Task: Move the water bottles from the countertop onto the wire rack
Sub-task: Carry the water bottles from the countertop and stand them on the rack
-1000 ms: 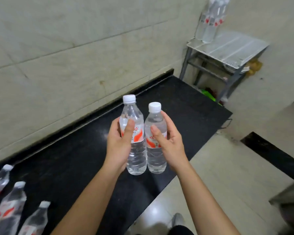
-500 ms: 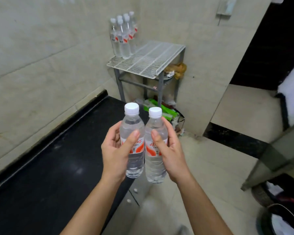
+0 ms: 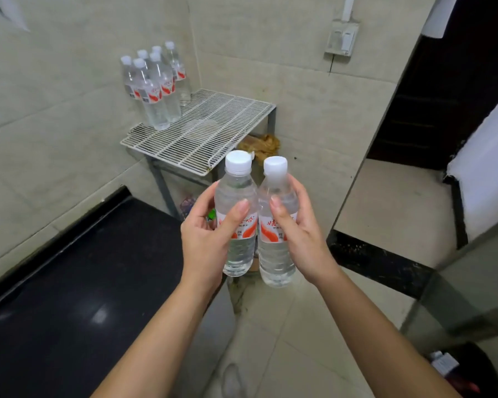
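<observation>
My left hand (image 3: 206, 239) grips a clear water bottle (image 3: 237, 196) with a white cap and a red-and-white label. My right hand (image 3: 301, 239) grips a second, matching water bottle (image 3: 276, 259). Both bottles are upright, side by side and touching, held in the air past the end of the black countertop (image 3: 78, 282). The white wire rack (image 3: 213, 133) stands ahead in the wall corner, above and beyond the bottles. Several water bottles (image 3: 156, 90) stand grouped at the rack's back left corner.
A crumpled brown bag (image 3: 260, 145) lies under the rack. Tiled walls meet behind the rack, with a switch box (image 3: 341, 38) on the right wall. A dark doorway (image 3: 443, 96) opens to the right. A dark bin (image 3: 466, 369) sits at the lower right on the tiled floor.
The view has swung right and closer to the rack. Both hands have carried their bottles off the countertop and toward the rack, which now looks larger and nearer.
</observation>
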A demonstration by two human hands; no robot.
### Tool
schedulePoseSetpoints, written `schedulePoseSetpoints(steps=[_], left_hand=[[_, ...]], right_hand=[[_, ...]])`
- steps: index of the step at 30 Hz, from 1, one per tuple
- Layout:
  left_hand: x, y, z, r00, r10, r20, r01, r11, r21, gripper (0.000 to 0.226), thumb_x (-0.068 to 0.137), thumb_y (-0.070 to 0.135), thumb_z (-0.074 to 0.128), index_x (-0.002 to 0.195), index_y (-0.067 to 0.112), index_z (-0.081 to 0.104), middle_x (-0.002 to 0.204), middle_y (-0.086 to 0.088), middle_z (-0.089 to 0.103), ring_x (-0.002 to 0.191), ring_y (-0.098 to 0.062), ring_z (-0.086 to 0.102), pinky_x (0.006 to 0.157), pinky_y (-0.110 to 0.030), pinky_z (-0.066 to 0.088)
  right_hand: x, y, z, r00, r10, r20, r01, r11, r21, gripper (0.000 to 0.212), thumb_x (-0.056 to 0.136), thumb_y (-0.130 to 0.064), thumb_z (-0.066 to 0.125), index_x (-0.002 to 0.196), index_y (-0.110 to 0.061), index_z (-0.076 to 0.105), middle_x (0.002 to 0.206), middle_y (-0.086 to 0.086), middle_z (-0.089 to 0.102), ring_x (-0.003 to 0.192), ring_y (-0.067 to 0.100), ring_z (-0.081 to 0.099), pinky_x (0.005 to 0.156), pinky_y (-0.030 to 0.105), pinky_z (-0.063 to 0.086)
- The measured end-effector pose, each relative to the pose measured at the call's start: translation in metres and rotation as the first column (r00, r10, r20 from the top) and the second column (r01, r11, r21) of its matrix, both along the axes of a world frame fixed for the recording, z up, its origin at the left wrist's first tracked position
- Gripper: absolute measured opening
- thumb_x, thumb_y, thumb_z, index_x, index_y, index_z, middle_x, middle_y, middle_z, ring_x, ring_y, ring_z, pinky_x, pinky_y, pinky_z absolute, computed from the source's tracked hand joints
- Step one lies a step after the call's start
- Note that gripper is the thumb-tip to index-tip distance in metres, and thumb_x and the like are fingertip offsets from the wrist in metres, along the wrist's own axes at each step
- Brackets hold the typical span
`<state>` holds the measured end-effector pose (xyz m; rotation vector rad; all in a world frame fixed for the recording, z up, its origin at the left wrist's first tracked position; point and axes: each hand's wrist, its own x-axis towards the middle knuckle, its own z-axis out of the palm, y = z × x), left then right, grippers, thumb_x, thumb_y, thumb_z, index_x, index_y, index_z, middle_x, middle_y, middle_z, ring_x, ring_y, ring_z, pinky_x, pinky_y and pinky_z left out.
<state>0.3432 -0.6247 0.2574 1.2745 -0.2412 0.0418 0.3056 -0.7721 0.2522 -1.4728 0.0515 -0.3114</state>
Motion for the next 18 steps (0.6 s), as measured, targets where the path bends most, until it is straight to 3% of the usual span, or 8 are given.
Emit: schedulePoseSetpoints(steps=[7, 16, 18], left_hand=[[0.131, -0.062, -0.003, 0.995, -0.079, 0.054, 0.081, 0.997, -0.02, 0.049, 0.08, 0.031, 0.078, 0.124, 0.012, 0.066, 0.118, -0.015, 0.072, 0.112, -0.036, 0.069, 0.096, -0.053, 0.056], [0.302, -0.125, 0.036, 0.989, -0.104, 0.101, 0.109, 0.993, -0.049, 0.055, 0.079, 0.034, 0.078, 0.127, 0.012, 0.063, 0.12, -0.013, 0.072, 0.11, -0.03, 0.071, 0.086, -0.039, 0.059], [0.333, -0.128, 0.039, 0.991, -0.079, 0.112, 0.084, 0.996, -0.042, 0.054, 0.079, 0.034, 0.078, 0.126, 0.011, 0.063, 0.12, -0.015, 0.071, 0.11, -0.031, 0.071, 0.088, -0.043, 0.06]], right_hand=[[0.117, -0.054, 0.0, 0.996, -0.077, 0.039, 0.078, 0.996, -0.029, 0.044, 0.1, -0.024, 0.057, 0.138, -0.041, 0.04, 0.133, -0.008, 0.064, 0.116, 0.005, 0.068, 0.09, 0.023, 0.057], [0.285, -0.112, 0.041, 0.98, -0.151, 0.129, 0.163, 0.983, -0.086, 0.056, 0.093, -0.03, 0.06, 0.145, -0.026, 0.039, 0.133, -0.006, 0.062, 0.116, 0.005, 0.068, 0.089, 0.022, 0.056], [0.319, -0.117, 0.042, 0.981, -0.136, 0.138, 0.15, 0.984, -0.096, 0.054, 0.096, -0.03, 0.061, 0.145, -0.024, 0.04, 0.134, -0.004, 0.062, 0.116, 0.003, 0.067, 0.089, 0.02, 0.055]])
